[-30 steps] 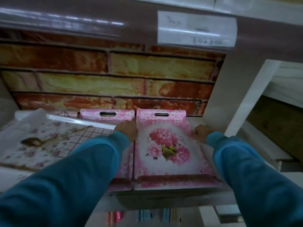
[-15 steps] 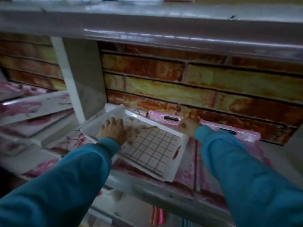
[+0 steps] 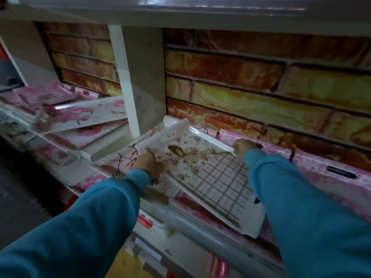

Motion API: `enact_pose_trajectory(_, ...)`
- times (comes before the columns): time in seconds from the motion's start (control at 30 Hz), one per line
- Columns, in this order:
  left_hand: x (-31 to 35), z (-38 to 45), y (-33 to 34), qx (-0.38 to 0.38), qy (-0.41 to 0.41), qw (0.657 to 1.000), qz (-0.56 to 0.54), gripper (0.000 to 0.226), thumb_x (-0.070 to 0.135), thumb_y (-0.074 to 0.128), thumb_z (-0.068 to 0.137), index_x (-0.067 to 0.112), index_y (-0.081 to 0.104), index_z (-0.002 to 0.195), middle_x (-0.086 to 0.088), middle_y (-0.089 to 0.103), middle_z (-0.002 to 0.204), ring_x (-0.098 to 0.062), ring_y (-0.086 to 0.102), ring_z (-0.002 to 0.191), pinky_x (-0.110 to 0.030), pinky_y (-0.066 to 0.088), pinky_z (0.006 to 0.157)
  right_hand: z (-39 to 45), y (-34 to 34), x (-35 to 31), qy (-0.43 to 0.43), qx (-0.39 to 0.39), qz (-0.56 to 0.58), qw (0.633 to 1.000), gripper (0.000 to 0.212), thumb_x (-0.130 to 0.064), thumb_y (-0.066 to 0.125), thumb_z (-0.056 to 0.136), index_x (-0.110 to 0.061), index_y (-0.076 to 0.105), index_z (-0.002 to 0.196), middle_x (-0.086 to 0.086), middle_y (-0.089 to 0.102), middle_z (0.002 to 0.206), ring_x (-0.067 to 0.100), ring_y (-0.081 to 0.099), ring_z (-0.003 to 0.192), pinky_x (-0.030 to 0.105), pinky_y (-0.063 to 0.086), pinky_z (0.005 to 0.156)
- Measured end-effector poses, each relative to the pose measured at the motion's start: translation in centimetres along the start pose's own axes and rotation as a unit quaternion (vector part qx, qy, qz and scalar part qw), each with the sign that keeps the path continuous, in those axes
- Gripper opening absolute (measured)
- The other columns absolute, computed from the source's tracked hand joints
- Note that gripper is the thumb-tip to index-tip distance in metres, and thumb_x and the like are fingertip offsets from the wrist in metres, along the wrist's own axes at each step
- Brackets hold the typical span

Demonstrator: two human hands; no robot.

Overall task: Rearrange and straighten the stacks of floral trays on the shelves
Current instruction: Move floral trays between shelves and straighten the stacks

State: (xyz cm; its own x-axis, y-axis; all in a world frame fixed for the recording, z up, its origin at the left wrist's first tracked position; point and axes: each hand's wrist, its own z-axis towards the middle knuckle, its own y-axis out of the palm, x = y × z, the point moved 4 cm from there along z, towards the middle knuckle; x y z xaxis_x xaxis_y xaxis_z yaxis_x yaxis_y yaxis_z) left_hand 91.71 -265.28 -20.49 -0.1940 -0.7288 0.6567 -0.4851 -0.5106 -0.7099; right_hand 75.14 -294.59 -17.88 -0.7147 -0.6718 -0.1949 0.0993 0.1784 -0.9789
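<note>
A white tray with small flowers and a grid pattern [image 3: 208,175] lies askew on top of pink floral trays [image 3: 313,171] on the shelf. My left hand [image 3: 148,164] grips its near left rim. My right hand [image 3: 242,147] holds its far right rim. Both sleeves are blue. Under the white tray's left corner shows a tray with a pink branch print [image 3: 124,159]. In the bay to the left, more pink floral trays [image 3: 84,115] lie in a loose, crooked pile.
A white upright divider [image 3: 125,81] separates the two bays. A brick-pattern back wall [image 3: 261,85] stands behind. The shelf above [image 3: 180,15] hangs low overhead. The grey front rail [image 3: 200,229] runs along the shelf edge, with more goods on the lower shelf [image 3: 146,221].
Both hands left the pink rose tray on the right and moved left onto the white grid tray. They now grip its rims, and the view has swung left.
</note>
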Motion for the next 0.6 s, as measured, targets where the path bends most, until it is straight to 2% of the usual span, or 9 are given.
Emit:
enact_pose_trajectory(0.07, -0.3, 0.2, 0.4, -0.028, -0.030, 0.995, -0.089, 0.043, 0.016, 0.051, 0.092, 0.011, 0.036, 0.132, -0.022, 0.070, 0.096, -0.032, 0.074, 0.060, -0.041, 0.061, 0.052, 0.3, 0.3, 0.5, 0.007, -0.012, 0.021, 1.000, 0.033, -0.012, 0.049, 0.093, -0.012, 0.061, 0.123, 0.017, 0.063, 0.122, 0.035, 0.060, 0.111, 0.035, 0.049, 0.091)
enact_pose_trajectory(0.13, -0.2, 0.2, 0.5, -0.049, -0.050, 0.984, -0.162, 0.036, 0.012, 0.049, 0.093, 0.006, 0.042, 0.127, -0.025, 0.071, 0.094, -0.036, 0.074, 0.063, -0.048, 0.061, 0.058, 0.3, 0.7, 1.0, 0.006, -0.016, 0.025, 1.000, 0.033, -0.009, 0.047, 0.091, -0.014, 0.062, 0.120, 0.015, 0.064, 0.117, 0.033, 0.062, 0.105, 0.033, 0.048, 0.085)
enact_pose_trajectory(0.23, 0.6, 0.0, 0.3, -0.049, -0.039, 0.979, -0.192, 0.032, 0.009, 0.044, 0.095, 0.002, 0.046, 0.126, -0.027, 0.068, 0.095, -0.035, 0.072, 0.056, -0.041, 0.059, 0.047, -0.1, 0.7, 1.5, -0.010, -0.020, 0.016, 1.000, 0.036, -0.004, 0.046, 0.088, -0.016, 0.067, 0.115, 0.011, 0.065, 0.119, 0.032, 0.062, 0.105, 0.033, 0.050, 0.088)
enact_pose_trajectory(0.3, 1.9, -0.3, -0.1, -0.039, -0.019, 0.982, -0.183, 0.028, 0.007, 0.044, 0.095, 0.001, 0.046, 0.122, -0.026, 0.067, 0.090, -0.029, 0.069, 0.045, -0.036, 0.056, 0.040, -0.7, 0.2, 2.0, -0.018, -0.022, 0.006, 1.000, 0.033, -0.005, 0.047, 0.088, -0.011, 0.067, 0.114, 0.011, 0.060, 0.132, 0.031, 0.060, 0.113, 0.035, 0.049, 0.097)
enact_pose_trajectory(0.37, 3.5, -0.7, -0.4, -0.035, 0.001, 0.984, -0.176, 0.027, 0.008, 0.045, 0.096, 0.004, 0.044, 0.122, -0.025, 0.065, 0.093, -0.027, 0.067, 0.041, -0.033, 0.054, 0.037, -1.9, -0.7, 3.1, -0.019, -0.020, 0.013, 1.000, 0.031, -0.005, 0.047, 0.088, -0.012, 0.069, 0.109, 0.005, 0.053, 0.142, 0.029, 0.058, 0.117, 0.034, 0.047, 0.099)
enact_pose_trajectory(0.43, 5.2, -0.8, -0.6, -0.028, 0.020, 0.984, -0.172, 0.031, 0.010, 0.047, 0.095, 0.006, 0.045, 0.125, -0.027, 0.065, 0.099, -0.032, 0.068, 0.048, -0.035, 0.055, 0.038, -3.3, -2.0, 4.6, -0.003, -0.013, 0.029, 0.999, 0.028, -0.005, 0.046, 0.086, -0.015, 0.072, 0.093, 0.003, 0.061, 0.133, 0.028, 0.062, 0.108, 0.028, 0.048, 0.089)
enact_pose_trajectory(0.47, 6.1, -1.0, -0.5, -0.025, 0.029, 0.985, -0.170, 0.032, 0.011, 0.049, 0.094, 0.005, 0.046, 0.126, -0.028, 0.064, 0.101, -0.034, 0.068, 0.052, -0.035, 0.055, 0.038, -4.3, -2.7, 5.4, 0.004, -0.010, 0.032, 0.999, 0.029, -0.005, 0.046, 0.086, -0.014, 0.072, 0.096, 0.006, 0.065, 0.125, 0.028, 0.063, 0.101, 0.026, 0.046, 0.083)
enact_pose_trajectory(0.53, 8.2, -1.2, 0.1, -0.022, 0.048, 0.986, -0.158, 0.033, 0.009, 0.051, 0.093, 0.004, 0.048, 0.126, -0.028, 0.064, 0.105, -0.035, 0.068, 0.057, -0.035, 0.054, 0.036, -6.3, -4.4, 7.4, 0.016, -0.002, 0.046, 0.999, 0.037, -0.005, 0.047, 0.087, -0.015, 0.068, 0.115, 0.012, 0.068, 0.110, 0.026, 0.059, 0.087, 0.024, 0.039, 0.072)
enact_pose_trajectory(0.6, 10.3, -1.2, 1.2, -0.012, 0.067, 0.987, -0.144, 0.041, 0.011, 0.051, 0.094, 0.003, 0.041, 0.132, -0.030, 0.059, 0.116, -0.042, 0.068, 0.075, -0.036, 0.053, 0.035, -8.4, -6.0, 9.9, 0.046, 0.016, 0.058, 0.997, 0.031, -0.006, 0.051, 0.087, -0.010, 0.068, 0.113, 0.012, 0.065, 0.098, 0.025, 0.057, 0.084, 0.023, 0.036, 0.070)
